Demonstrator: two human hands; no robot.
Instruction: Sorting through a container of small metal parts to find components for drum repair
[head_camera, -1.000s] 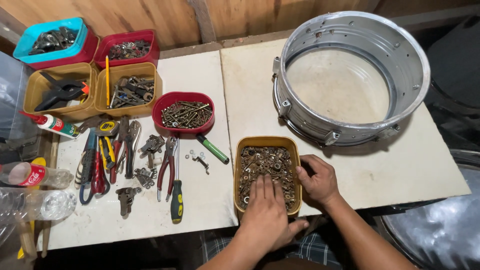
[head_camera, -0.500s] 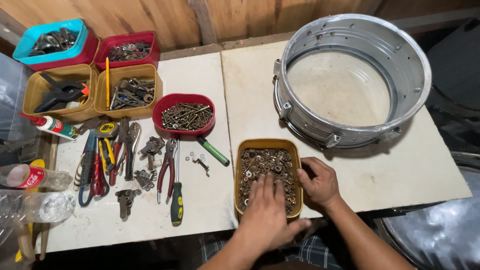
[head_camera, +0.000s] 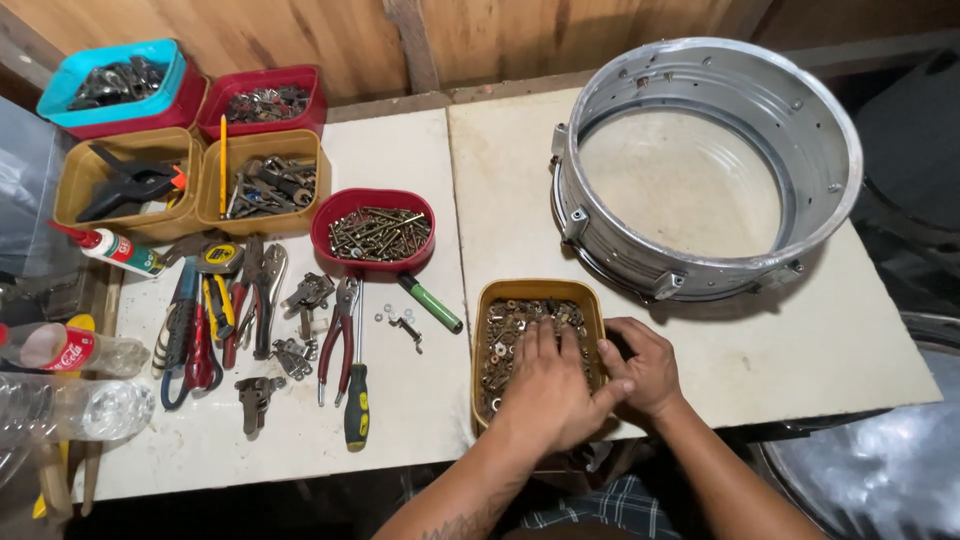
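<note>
Two hands are working at the yellow tray (head_camera: 487, 300) of nuts near the table's front edge: the left hand (head_camera: 545, 385) lying spread inside, the right hand (head_camera: 645, 368) gripping its right rim.

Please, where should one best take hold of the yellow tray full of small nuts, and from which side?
Probably grip the yellow tray by its two long side walls, from left and right. The right hand already rests at its right rim; the left hand lies over the nuts. The tray is open-topped, so keep it level.
</note>
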